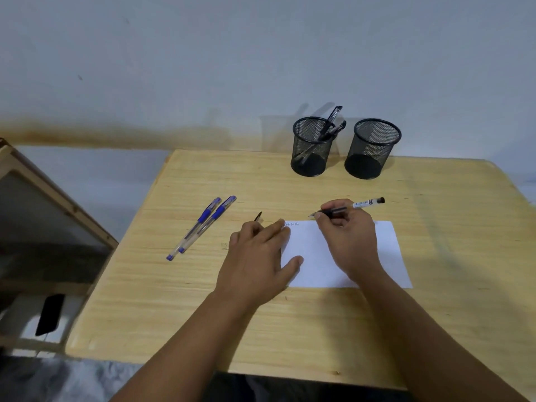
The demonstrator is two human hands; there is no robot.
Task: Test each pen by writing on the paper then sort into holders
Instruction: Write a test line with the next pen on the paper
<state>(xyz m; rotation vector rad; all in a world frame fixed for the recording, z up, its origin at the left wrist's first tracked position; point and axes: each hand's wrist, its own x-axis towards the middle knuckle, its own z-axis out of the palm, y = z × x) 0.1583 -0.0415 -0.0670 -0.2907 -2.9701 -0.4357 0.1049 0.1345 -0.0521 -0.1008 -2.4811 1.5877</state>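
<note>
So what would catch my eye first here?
Probably the right hand, holding a black pen at the far edge of the white paper, while the left hand pins the sheet's left side. Then two black mesh holders at the desk's back; only the left one has pens.

A pale wooden table [290,329] stands against a plain bluish-white wall [203,53].
</note>
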